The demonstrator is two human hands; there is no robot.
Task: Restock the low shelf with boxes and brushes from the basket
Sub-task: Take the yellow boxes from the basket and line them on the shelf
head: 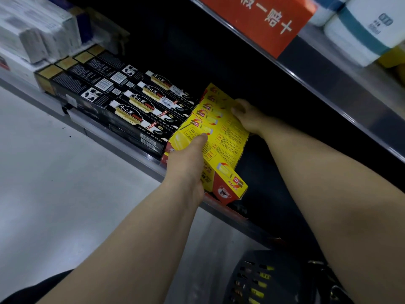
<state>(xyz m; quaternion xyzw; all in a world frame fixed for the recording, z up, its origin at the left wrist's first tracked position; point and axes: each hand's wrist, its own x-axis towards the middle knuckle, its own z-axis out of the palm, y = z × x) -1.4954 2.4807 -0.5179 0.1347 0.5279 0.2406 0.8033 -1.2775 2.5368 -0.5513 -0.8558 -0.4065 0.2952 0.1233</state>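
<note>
While the yellow boxes [225, 137] sit on the low shelf [135, 153], 3 o'clock of the black boxes [131, 102], left hand [186, 159] and right hand [247, 117] grip their ends; next, probably push them in square.

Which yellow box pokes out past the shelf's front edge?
The nearest yellow box, showing its red end beside the left hand; the other yellow boxes lie further in, lined up.
</note>
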